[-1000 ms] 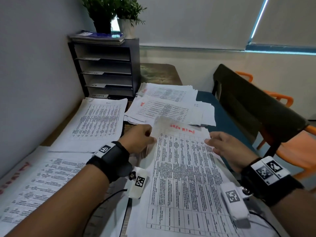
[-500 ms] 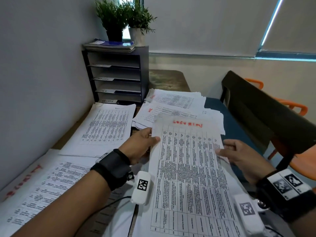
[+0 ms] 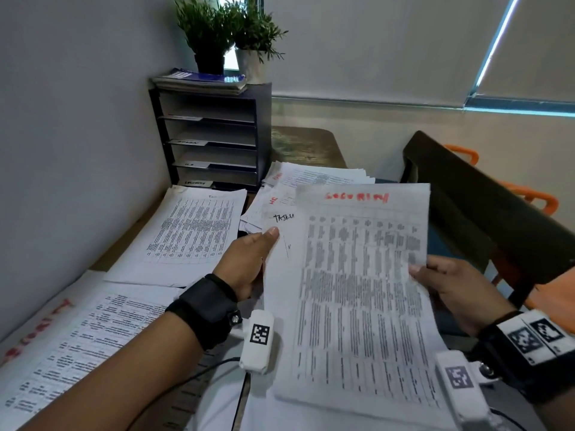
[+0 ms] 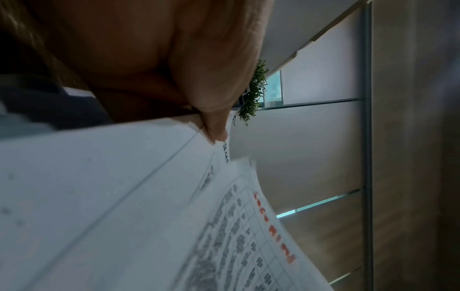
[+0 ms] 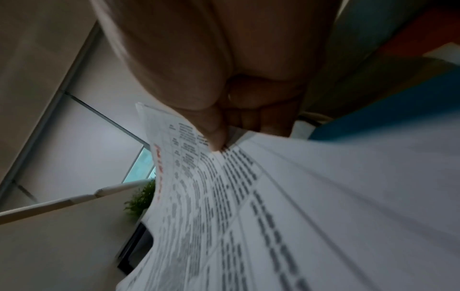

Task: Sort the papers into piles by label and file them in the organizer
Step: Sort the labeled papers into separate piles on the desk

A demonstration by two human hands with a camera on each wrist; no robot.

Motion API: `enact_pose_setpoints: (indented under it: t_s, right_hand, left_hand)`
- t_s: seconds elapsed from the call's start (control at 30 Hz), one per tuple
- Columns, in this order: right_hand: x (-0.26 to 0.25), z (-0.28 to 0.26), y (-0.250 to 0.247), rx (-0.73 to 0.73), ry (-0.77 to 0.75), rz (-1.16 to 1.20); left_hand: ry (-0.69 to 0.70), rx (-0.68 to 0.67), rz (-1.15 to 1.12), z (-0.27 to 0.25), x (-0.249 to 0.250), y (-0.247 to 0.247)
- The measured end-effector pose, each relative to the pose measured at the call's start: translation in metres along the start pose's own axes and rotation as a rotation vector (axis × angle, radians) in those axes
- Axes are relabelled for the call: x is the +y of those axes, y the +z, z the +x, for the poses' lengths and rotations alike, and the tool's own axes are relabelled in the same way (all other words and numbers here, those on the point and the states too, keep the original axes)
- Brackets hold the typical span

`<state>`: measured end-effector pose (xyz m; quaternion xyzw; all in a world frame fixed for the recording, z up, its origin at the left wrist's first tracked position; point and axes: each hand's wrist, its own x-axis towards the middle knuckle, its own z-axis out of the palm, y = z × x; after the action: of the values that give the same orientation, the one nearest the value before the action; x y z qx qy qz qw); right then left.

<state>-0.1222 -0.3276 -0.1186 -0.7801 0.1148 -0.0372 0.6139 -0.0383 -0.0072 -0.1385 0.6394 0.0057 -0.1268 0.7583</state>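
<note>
The printed tables on the white paper stack (image 3: 357, 290) blur past reading, and its red heading is not legible. The left hand (image 3: 249, 262) pinches the stack's left edge, thumb on a lower sheet marked "TASK"; the right hand (image 3: 454, 287) pinches the top sheet's right edge. The stack is lifted in front of the black four-shelf paper organizer (image 3: 214, 138), whose shelves hold thin white sheets with unreadable tags. Left of the stack lie more white printed sheets (image 3: 183, 237).
</note>
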Motion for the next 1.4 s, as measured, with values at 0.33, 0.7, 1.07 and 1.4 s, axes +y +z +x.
enact_pose_setpoints:
  t_s: [0.33, 0.7, 1.07, 1.4]
  right_hand:
    - [-0.027, 0.002, -0.028, 0.176, -0.095, -0.194]
    - [-0.056, 0.034, 0.079, -0.378, 0.042, -0.256]
    - [-0.08, 0.019, 0.239, -0.625, -0.306, -0.873]
    - [-0.084, 0.033, 0.169, -0.339, -0.16, -0.389]
  left_hand:
    - [0.315, 0.102, 0.598, -0.005, 0.023, 0.0]
    - [0.21, 0.318, 0.16, -0.017, 0.061, -0.061]
    - [0.508, 0.701, 0.666, -0.043, 0.08, -0.108]
    - [0.265, 0.155, 0.861, -0.045, 0.041, -0.055]
